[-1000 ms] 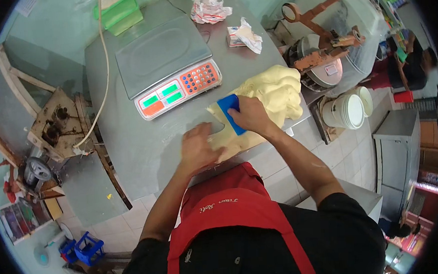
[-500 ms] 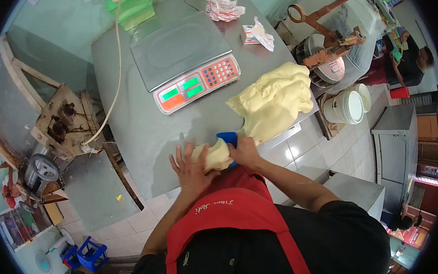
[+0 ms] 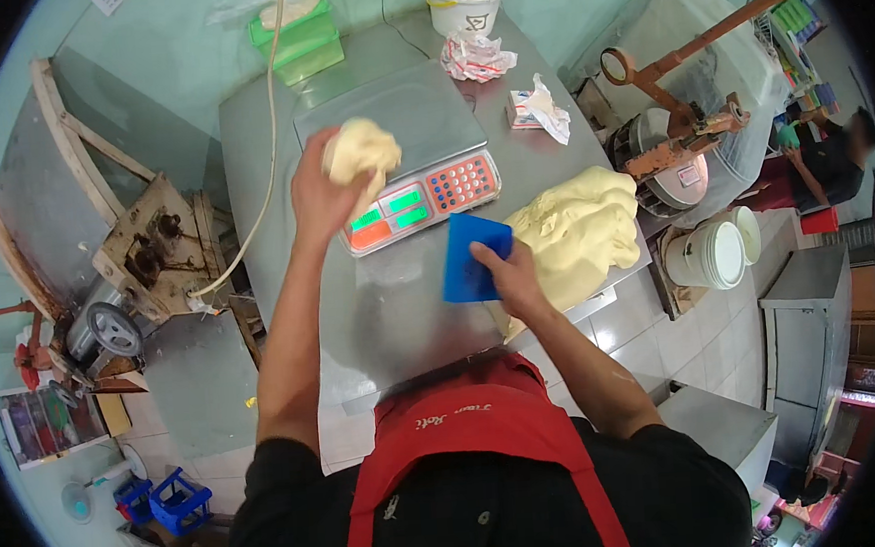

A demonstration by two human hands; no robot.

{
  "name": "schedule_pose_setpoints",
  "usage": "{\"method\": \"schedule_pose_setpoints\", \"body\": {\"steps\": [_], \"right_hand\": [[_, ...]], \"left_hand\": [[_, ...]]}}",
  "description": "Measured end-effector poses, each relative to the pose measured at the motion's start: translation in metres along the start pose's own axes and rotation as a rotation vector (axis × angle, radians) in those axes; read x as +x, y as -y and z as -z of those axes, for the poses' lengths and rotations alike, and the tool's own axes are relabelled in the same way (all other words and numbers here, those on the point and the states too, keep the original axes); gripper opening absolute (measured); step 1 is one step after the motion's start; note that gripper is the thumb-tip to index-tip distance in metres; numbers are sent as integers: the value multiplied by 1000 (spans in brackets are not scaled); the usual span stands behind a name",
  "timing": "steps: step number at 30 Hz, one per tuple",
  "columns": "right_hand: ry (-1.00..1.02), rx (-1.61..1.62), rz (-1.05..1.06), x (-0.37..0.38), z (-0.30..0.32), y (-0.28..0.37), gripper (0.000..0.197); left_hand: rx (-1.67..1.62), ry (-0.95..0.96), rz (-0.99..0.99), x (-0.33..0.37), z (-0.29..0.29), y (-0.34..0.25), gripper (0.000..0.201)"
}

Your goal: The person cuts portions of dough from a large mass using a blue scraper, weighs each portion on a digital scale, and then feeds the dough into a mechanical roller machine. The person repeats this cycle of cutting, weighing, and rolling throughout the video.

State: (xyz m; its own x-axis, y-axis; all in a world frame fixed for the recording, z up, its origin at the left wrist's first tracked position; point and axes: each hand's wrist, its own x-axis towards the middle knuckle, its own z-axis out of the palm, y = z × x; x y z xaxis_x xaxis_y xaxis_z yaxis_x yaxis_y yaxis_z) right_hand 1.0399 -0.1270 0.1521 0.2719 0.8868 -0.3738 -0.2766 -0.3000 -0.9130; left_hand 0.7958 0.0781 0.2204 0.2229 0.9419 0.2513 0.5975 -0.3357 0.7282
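My left hand (image 3: 320,192) is closed round a lump of pale yellow dough (image 3: 362,156), held over the left part of the digital scale (image 3: 424,209). The lump is a little blurred and hides part of the scale's grey pan (image 3: 403,110). In my right hand (image 3: 510,274) is a flat blue dough scraper (image 3: 469,257), thumb on its face, above the table in front of the scale. A large mass of the same dough (image 3: 585,229) lies just right of the scraper, on the table's right side.
Behind the scale stand a green container (image 3: 301,41), a white bucket (image 3: 468,9), a crumpled wrapper (image 3: 477,56) and an opened packet (image 3: 540,112). A pale cable (image 3: 272,153) hangs down on the left. Rusty machinery (image 3: 684,118) and lidded buckets (image 3: 707,255) stand right of the table.
My left hand has lifted the dough lump from the table's near edge up over the scale. My right hand has raised the blue scraper away from the near edge.
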Motion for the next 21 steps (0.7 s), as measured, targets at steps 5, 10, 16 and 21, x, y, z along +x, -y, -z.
{"method": "schedule_pose_setpoints", "body": {"steps": [5, 10, 16, 21], "right_hand": [[-113, -237, 100, -21, 81, -2, 27], [-380, -133, -22, -74, 135, -15, 23], [-428, -179, 59, -93, 155, -41, 21], [-301, -585, 73, -97, 138, -23, 24]], "left_hand": [[734, 63, 172, 61, -52, 3, 97], [131, 77, -327, -60, -108, -12, 66], [-32, 596, -521, -234, -185, -67, 47], [-108, 488, -482, -235, -192, -49, 31]]}}
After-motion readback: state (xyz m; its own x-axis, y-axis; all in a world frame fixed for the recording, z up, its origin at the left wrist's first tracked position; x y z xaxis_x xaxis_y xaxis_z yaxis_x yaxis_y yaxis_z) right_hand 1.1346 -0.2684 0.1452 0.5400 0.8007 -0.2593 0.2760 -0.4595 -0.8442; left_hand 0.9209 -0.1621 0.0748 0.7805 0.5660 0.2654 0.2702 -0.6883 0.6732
